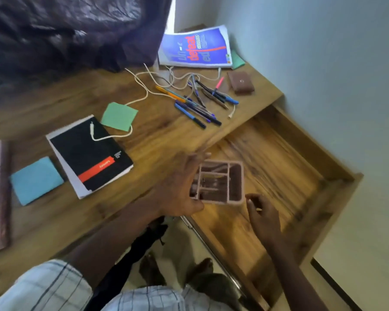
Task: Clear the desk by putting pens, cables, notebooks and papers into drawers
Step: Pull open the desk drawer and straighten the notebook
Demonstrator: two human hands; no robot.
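We are clasping the pink tray (220, 182) by its left edge in our left hand (180, 187); our right hand (264, 217) is hovering at its near corner, hold unclear. Beneath: the open drawer (279, 167). Beyond: pens (200, 104), cable (142, 86), notebook (88, 156) lying on the desk (166, 140).

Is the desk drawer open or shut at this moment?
Open: the drawer is pulled out from under the desk, its wooden floor exposed, with a pink organiser tray over it.

Pink organizer tray (220, 163), black-red notebook (90, 153)
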